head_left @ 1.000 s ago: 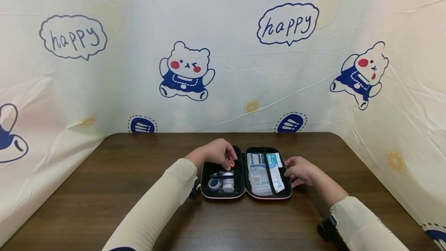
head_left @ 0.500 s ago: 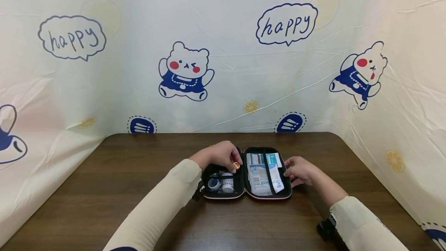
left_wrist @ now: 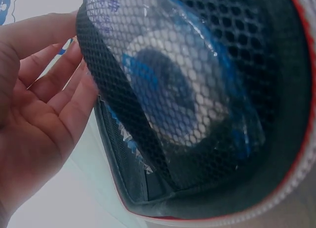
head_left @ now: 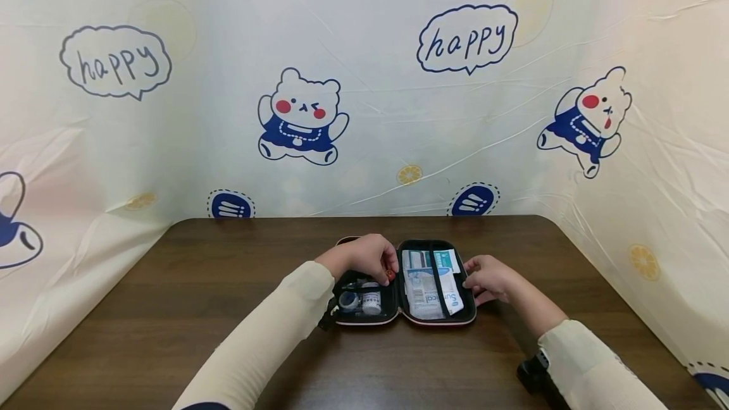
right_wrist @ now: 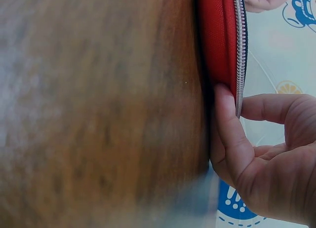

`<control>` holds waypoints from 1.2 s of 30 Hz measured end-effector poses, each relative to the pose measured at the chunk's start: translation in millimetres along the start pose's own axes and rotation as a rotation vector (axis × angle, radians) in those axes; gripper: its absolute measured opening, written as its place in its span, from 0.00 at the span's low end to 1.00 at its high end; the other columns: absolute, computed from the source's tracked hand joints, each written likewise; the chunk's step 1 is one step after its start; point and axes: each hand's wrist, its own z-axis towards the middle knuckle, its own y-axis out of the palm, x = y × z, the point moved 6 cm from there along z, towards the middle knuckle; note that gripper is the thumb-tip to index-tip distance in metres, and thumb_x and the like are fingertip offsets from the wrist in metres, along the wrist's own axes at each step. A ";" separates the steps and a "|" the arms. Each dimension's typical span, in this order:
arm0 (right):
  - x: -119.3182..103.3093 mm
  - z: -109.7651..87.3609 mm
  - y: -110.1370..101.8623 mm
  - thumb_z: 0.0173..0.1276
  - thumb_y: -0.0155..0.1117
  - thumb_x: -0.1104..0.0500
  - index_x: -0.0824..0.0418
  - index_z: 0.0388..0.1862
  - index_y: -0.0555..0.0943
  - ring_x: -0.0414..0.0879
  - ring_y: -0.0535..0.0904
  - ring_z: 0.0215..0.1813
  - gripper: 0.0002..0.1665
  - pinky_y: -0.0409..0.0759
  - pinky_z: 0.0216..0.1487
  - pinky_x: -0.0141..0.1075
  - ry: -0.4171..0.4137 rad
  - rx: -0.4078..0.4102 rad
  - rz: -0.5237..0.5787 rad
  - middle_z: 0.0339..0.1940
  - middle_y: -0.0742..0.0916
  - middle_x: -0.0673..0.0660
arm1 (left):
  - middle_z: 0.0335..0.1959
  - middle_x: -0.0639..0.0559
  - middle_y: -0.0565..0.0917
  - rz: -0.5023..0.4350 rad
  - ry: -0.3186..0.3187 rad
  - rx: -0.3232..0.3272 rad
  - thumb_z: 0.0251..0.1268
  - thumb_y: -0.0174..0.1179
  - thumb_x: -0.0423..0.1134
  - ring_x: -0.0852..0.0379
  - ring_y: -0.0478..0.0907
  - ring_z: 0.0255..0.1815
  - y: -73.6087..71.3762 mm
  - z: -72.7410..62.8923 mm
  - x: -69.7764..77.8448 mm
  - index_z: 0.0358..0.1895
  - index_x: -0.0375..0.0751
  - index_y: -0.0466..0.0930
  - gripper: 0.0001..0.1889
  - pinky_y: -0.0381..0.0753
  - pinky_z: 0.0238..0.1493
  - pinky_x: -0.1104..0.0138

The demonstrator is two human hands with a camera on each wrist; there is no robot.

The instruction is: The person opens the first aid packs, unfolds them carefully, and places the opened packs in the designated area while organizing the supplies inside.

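An unfolded zip case (head_left: 398, 316), black inside with a red shell, lies on the table. My left hand (head_left: 370, 257) is over its left half, pinching a small orange-red round thing (head_left: 390, 275) whose kind I cannot make out. Below that hand, a tape roll (head_left: 348, 300) and a small white bottle (head_left: 371, 302) sit in the left half. The left wrist view shows the wrapped tape roll (left_wrist: 165, 90) behind black mesh. My right hand (head_left: 491, 280) grips the case's right edge; in the right wrist view its thumb and fingers pinch the zipper rim (right_wrist: 239, 65).
White and blue packets (head_left: 427, 286) lie under a black strap (head_left: 438, 280) in the right half. The brown table (head_left: 228, 309) ends at a back edge, against a printed cloth (head_left: 364, 195).
My left hand has moved right, toward the case's hinge, carrying the small orange-red thing. My right hand keeps its grip on the right edge.
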 end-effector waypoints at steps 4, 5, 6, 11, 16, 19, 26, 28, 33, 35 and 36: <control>-0.1 0.0 0.3 0.66 0.59 0.71 0.72 0.61 0.65 0.54 0.79 0.36 0.26 0.85 0.34 0.41 0.004 -0.001 0.003 0.45 0.78 0.68 | 0.28 0.56 0.82 0.009 -0.001 -0.001 0.50 0.74 0.30 0.60 0.77 0.31 0.1 0.9 -1.5 0.30 0.46 0.83 0.09 0.80 0.35 0.70; 0.0 0.0 0.4 0.66 0.59 0.71 0.72 0.61 0.65 0.54 0.79 0.36 0.26 0.85 0.34 0.41 0.006 0.001 0.004 0.45 0.78 0.68 | 0.27 0.56 0.82 0.005 -0.001 0.001 0.49 0.75 0.30 0.60 0.77 0.31 0.0 1.1 -2.6 0.30 0.45 0.83 0.09 0.80 0.34 0.70; 0.2 0.2 0.4 0.66 0.59 0.71 0.72 0.61 0.65 0.54 0.79 0.36 0.26 0.85 0.34 0.41 0.006 0.001 0.003 0.45 0.78 0.68 | 0.27 0.55 0.82 -0.001 -0.001 0.000 0.49 0.75 0.30 0.60 0.77 0.30 0.0 1.3 -3.5 0.30 0.45 0.83 0.09 0.80 0.33 0.70; 0.2 0.6 -0.3 0.66 0.58 0.71 0.72 0.62 0.65 0.53 0.79 0.36 0.26 0.85 0.34 0.41 0.004 0.003 0.000 0.45 0.78 0.68 | 0.26 0.55 0.83 -0.030 -0.003 0.000 0.48 0.75 0.30 0.61 0.78 0.29 -0.4 0.0 -6.6 0.29 0.45 0.86 0.08 0.80 0.31 0.69; 1.2 0.3 1.1 0.65 0.59 0.72 0.72 0.61 0.65 0.51 0.79 0.33 0.26 0.85 0.31 0.40 -0.006 -0.004 0.021 0.42 0.79 0.67 | 0.26 0.59 0.85 -0.023 -0.018 -0.004 0.49 0.75 0.32 0.62 0.78 0.30 1.3 0.3 -10.4 0.30 0.47 0.89 0.06 0.80 0.35 0.70; 2.0 0.5 1.7 0.65 0.59 0.72 0.72 0.61 0.65 0.50 0.78 0.33 0.26 0.85 0.31 0.39 -0.009 -0.005 0.026 0.41 0.78 0.66 | 0.26 0.59 0.86 -0.027 -0.014 -0.014 0.51 0.73 0.32 0.62 0.79 0.31 2.4 0.7 -11.7 0.32 0.46 0.90 0.06 0.80 0.36 0.70; 2.0 0.9 0.6 0.65 0.59 0.72 0.73 0.61 0.64 0.51 0.79 0.33 0.26 0.85 0.31 0.40 -0.011 -0.004 0.024 0.41 0.79 0.67 | 0.27 0.57 0.85 -0.065 -0.037 -0.025 0.56 0.70 0.29 0.61 0.79 0.30 2.8 -0.9 -12.3 0.32 0.44 0.90 0.05 0.82 0.34 0.69; 1.9 1.0 0.3 0.65 0.59 0.72 0.73 0.61 0.64 0.51 0.79 0.33 0.26 0.85 0.31 0.40 -0.012 -0.005 0.021 0.41 0.79 0.67 | 0.26 0.55 0.85 -0.082 -0.044 -0.021 0.55 0.70 0.28 0.60 0.80 0.28 3.3 -1.1 -12.7 0.31 0.42 0.89 0.04 0.82 0.33 0.68; 1.7 1.0 1.1 0.65 0.59 0.72 0.73 0.60 0.64 0.52 0.79 0.32 0.26 0.85 0.31 0.40 -0.017 -0.010 0.017 0.41 0.79 0.67 | 0.24 0.54 0.85 -0.096 -0.054 -0.010 0.53 0.71 0.28 0.60 0.80 0.25 4.6 -1.1 -14.0 0.29 0.41 0.88 0.04 0.82 0.30 0.68; 1.6 1.1 1.6 0.64 0.58 0.72 0.73 0.60 0.65 0.51 0.79 0.32 0.25 0.85 0.30 0.40 -0.019 -0.012 0.017 0.41 0.79 0.67 | 0.23 0.54 0.85 -0.093 -0.053 -0.007 0.53 0.71 0.28 0.61 0.80 0.25 5.2 -1.2 -14.3 0.28 0.42 0.88 0.05 0.82 0.30 0.68; 1.6 1.0 1.9 0.64 0.58 0.73 0.73 0.60 0.65 0.51 0.79 0.32 0.25 0.85 0.30 0.40 -0.020 -0.012 0.017 0.41 0.79 0.67 | 0.23 0.55 0.85 -0.092 -0.053 -0.006 0.53 0.71 0.28 0.61 0.80 0.25 5.4 -1.5 -14.4 0.28 0.42 0.88 0.05 0.82 0.30 0.68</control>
